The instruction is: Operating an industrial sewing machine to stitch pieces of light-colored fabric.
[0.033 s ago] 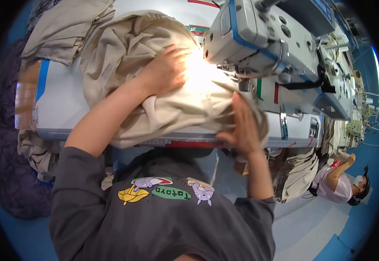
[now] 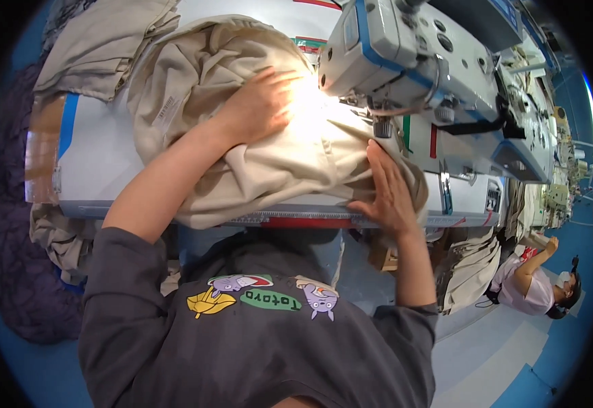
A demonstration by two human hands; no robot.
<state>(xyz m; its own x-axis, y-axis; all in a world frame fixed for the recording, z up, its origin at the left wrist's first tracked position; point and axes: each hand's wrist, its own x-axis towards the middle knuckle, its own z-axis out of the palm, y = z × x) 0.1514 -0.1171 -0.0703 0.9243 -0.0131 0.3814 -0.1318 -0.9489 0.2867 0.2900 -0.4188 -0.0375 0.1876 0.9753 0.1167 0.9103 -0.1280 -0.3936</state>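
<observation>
Beige garment (image 2: 269, 170) under two flat hands (image 2: 259, 105).

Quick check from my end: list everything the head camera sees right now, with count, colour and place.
beige fabric: one, beige, bunched on the table under both hands
sewing machine: one, light grey with blue trim, upper right
table: one, white top, blue tape at its left end
folded fabric stack: one, beige, upper left
hanging fabric: one bundle, beige, below the table's right end
co-worker: one, pink top, seated lower right
left hand: flat on the fabric near the needle
right hand: flat on the fabric at the table's front edge
</observation>
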